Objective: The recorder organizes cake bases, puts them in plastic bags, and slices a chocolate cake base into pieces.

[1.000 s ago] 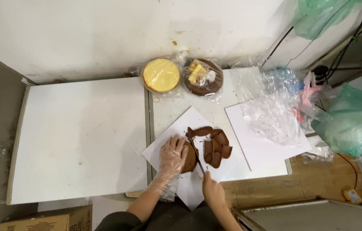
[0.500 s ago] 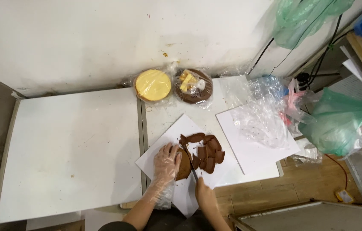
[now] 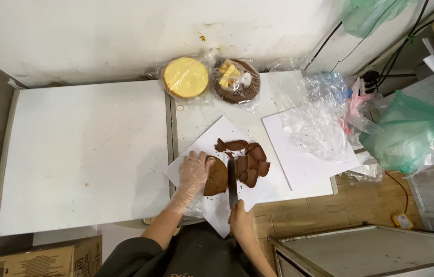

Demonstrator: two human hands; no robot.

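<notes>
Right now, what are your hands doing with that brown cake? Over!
Left hand, in a clear glove, pressing down on brown cake. Right hand gripping knife, blade at cake's edge. Cut pieces piled just beyond blade.

A wrapped yellow cake (image 3: 185,77) sits beside a brown one (image 3: 236,81) (both apparently plastic-covered), near crumpled clear plastic (image 3: 319,119).

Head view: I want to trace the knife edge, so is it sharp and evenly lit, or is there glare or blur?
Head view: even, soft light; no strong glare on the white sheet; knife small but fairly crisp; right hand and gloved left hand slightly soft; table edges bow a little near the frame's sides.
</notes>
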